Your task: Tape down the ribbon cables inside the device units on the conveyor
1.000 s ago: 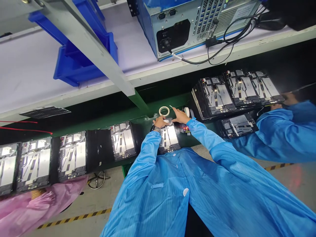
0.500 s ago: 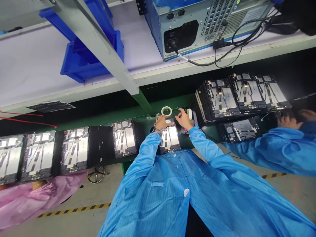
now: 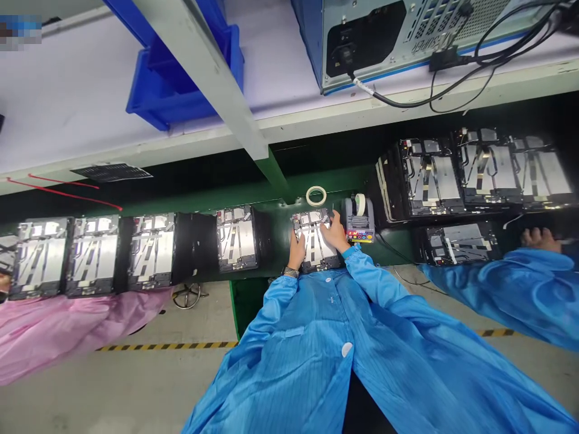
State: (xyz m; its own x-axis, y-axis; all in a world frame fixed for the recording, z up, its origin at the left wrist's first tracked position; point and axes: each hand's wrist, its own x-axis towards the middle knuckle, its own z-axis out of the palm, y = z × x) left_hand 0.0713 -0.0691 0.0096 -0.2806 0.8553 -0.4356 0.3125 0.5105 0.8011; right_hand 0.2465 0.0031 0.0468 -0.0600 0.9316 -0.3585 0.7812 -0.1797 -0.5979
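Note:
An opened tablet (image 3: 317, 241) with silvery battery plates and dark strips lies in front of my body at the bench edge. My left hand (image 3: 296, 252) grips its left side, fingers partly hidden underneath. On the opposite side my right hand (image 3: 335, 234) clasps the right edge, thumb over the top face. A thin, pointed tool sticks up by the right fingers, too small to name. Just beyond the tablet lies a roll of pale tape (image 3: 316, 196). Close to my right hand stands a tape dispenser (image 3: 360, 222) with a lit red display and a tape roll on top.
Another opened tablet (image 3: 236, 238) sits to the left, with several more further along by a pink sleeve (image 3: 90, 319). Stacked tablets (image 3: 429, 178) stand right, near a co-worker's hand (image 3: 540, 239). Above are a shelf post (image 3: 212, 78), blue bin (image 3: 181, 99) and computer case (image 3: 312, 42).
Both hands have come down from the tablet's top end to its two sides and now hold it. The view has shifted, and the tape dispenser is now uncovered.

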